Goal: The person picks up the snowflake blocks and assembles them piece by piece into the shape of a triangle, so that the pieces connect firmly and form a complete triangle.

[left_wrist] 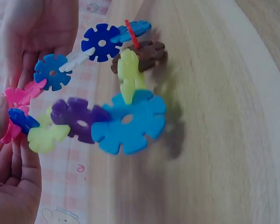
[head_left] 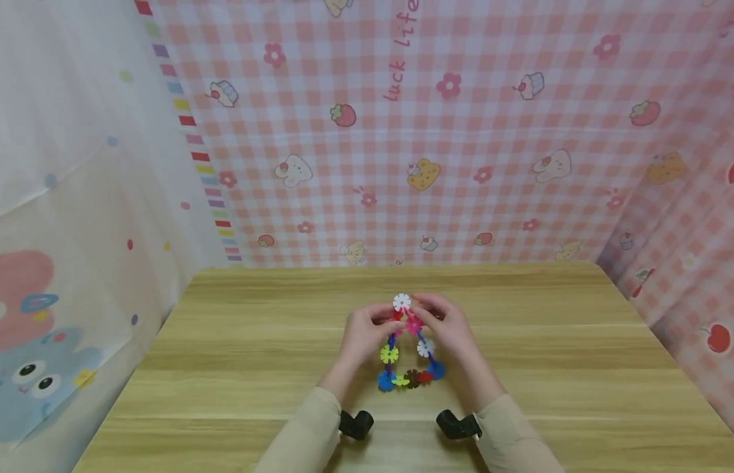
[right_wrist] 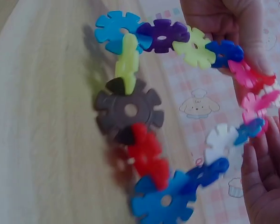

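A loop of interlocking plastic snowflake discs [left_wrist: 129, 122] in many colours is held up by both hands, its lower side close over the wooden table. My left hand [head_left: 367, 334] pinches the upper left of the loop, around red and pink discs. Opposite it, my right hand [head_left: 452, 327] pinches a pink disc [head_left: 414, 324] at the upper right. Between the fingertips, a white disc [head_left: 401, 302] tops the loop. Blue discs form the two lower corners, joined by yellow-green, brown [right_wrist: 130, 111] and red [right_wrist: 148, 156] discs. Fingers partly cover the upper discs.
The wood-grain table [head_left: 254, 355] spreads around the hands. Behind it hangs a pink checked cloth [head_left: 491, 131], with a white patterned cloth [head_left: 77, 217] at the left. Black wrist pieces [head_left: 357, 426] stick out inward near both sleeves.
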Action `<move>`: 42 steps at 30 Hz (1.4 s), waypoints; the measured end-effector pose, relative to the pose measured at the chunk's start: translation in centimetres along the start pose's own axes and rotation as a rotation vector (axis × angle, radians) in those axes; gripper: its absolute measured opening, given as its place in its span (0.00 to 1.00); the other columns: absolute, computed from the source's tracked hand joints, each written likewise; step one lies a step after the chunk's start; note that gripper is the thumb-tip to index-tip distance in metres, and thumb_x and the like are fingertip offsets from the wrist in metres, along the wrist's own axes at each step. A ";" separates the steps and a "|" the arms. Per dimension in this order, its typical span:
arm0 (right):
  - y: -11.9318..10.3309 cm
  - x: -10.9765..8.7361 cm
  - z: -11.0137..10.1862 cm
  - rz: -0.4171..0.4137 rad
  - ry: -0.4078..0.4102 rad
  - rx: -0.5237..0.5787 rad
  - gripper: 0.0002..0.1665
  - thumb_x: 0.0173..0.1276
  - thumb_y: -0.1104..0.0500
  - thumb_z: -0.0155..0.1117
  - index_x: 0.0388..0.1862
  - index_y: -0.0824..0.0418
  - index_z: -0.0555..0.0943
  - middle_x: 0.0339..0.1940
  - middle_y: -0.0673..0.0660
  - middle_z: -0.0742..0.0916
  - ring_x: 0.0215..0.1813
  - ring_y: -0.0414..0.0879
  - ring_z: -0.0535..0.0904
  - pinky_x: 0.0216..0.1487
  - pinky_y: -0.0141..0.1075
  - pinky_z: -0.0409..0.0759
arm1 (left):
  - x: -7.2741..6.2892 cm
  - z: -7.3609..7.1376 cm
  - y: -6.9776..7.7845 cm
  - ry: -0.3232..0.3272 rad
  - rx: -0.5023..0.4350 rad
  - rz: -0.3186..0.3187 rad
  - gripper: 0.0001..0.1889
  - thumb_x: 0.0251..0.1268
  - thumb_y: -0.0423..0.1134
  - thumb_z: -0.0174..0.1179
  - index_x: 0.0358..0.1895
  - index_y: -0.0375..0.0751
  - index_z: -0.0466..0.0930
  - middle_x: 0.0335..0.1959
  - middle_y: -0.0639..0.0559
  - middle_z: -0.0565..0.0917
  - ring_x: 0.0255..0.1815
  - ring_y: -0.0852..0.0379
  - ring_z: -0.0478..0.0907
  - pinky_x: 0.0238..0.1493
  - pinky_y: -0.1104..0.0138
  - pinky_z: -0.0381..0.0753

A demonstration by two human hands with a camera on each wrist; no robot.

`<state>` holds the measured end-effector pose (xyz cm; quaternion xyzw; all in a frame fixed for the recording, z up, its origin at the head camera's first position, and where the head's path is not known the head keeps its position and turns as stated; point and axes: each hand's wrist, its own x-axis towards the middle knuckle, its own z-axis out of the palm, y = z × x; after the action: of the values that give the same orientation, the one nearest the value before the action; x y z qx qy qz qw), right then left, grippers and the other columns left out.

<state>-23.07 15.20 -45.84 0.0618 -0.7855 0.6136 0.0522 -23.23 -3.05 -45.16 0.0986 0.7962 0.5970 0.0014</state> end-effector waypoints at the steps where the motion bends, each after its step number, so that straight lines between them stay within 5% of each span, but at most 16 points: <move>1: 0.1 -0.1 -0.1 0.001 -0.008 -0.016 0.18 0.71 0.60 0.65 0.57 0.64 0.82 0.44 0.59 0.86 0.45 0.46 0.79 0.48 0.33 0.79 | 0.0 -0.1 -0.1 0.001 -0.002 -0.008 0.15 0.58 0.34 0.72 0.48 0.36 0.86 0.39 0.48 0.88 0.38 0.56 0.83 0.41 0.67 0.84; 7: 1.0 -0.9 -1.0 -0.003 -0.085 -0.091 0.17 0.71 0.60 0.65 0.55 0.67 0.82 0.47 0.59 0.86 0.49 0.50 0.80 0.51 0.37 0.79 | 0.3 -1.0 -0.8 0.001 -0.026 -0.053 0.16 0.58 0.33 0.72 0.49 0.35 0.85 0.40 0.47 0.88 0.40 0.54 0.83 0.44 0.65 0.83; 15: 2.5 -1.5 -1.9 0.040 -0.298 -0.067 0.15 0.69 0.66 0.64 0.52 0.74 0.81 0.42 0.61 0.87 0.42 0.46 0.82 0.44 0.34 0.82 | 0.9 -1.9 -1.5 0.006 -0.069 -0.103 0.15 0.58 0.32 0.71 0.49 0.34 0.85 0.43 0.42 0.87 0.41 0.53 0.84 0.45 0.65 0.84; 20: 2.7 -1.9 -1.8 0.112 -0.364 0.001 0.14 0.68 0.68 0.63 0.50 0.76 0.79 0.36 0.59 0.86 0.36 0.46 0.82 0.41 0.38 0.85 | 1.3 -1.7 -2.1 0.013 -0.050 -0.128 0.14 0.55 0.31 0.72 0.45 0.35 0.86 0.41 0.45 0.88 0.40 0.53 0.84 0.45 0.65 0.84; 30: 2.9 -2.1 -1.5 0.212 -0.400 0.049 0.14 0.67 0.71 0.62 0.49 0.80 0.77 0.33 0.58 0.87 0.32 0.44 0.83 0.39 0.40 0.86 | 1.7 -1.5 -3.3 0.025 0.078 -0.097 0.11 0.53 0.25 0.71 0.41 0.32 0.87 0.38 0.42 0.88 0.40 0.50 0.84 0.44 0.65 0.83; 42: 3.2 -2.2 -1.1 0.260 -0.375 0.038 0.16 0.66 0.73 0.63 0.50 0.81 0.77 0.31 0.59 0.87 0.30 0.43 0.83 0.37 0.38 0.86 | 1.7 -1.5 -4.6 -0.044 0.155 -0.162 0.11 0.54 0.25 0.71 0.42 0.35 0.88 0.40 0.44 0.88 0.47 0.47 0.82 0.52 0.59 0.81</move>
<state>-21.45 17.16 -48.98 0.0740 -0.7712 0.6075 -0.1755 -25.82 -5.46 -48.93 0.0466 0.8451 0.5292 0.0595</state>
